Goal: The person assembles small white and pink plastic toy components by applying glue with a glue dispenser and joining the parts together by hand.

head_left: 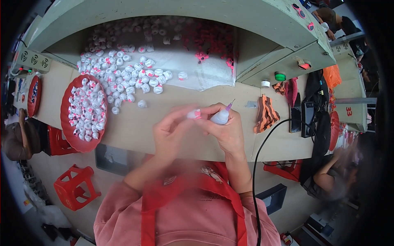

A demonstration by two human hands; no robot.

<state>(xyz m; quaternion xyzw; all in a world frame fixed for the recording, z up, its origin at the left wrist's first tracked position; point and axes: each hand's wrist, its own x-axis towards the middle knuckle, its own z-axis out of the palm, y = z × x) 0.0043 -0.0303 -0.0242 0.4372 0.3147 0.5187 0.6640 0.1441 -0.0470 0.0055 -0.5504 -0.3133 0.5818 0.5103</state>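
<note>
My left hand (167, 130) is slightly blurred, its fingers pinched on a small white rounded piece (193, 114) with a pink part on it. My right hand (230, 133) wraps round a small white squeeze bottle (221, 117), whose purple needle tip points up and away to the right. The right thumb and forefinger reach close to the piece; whether they touch it I cannot tell. Beyond my hands lies a heap of similar white pieces (158, 89). Small bright pink pieces (201, 56) lie on the white sheet at the back right.
A red scalloped tray (64, 107) full of white pieces stands at the left table edge. A pale green metal housing (135, 9) overhangs the work area. Striped cloth (266, 115) and a black cable (262, 143) lie to the right. Other people sit at both sides.
</note>
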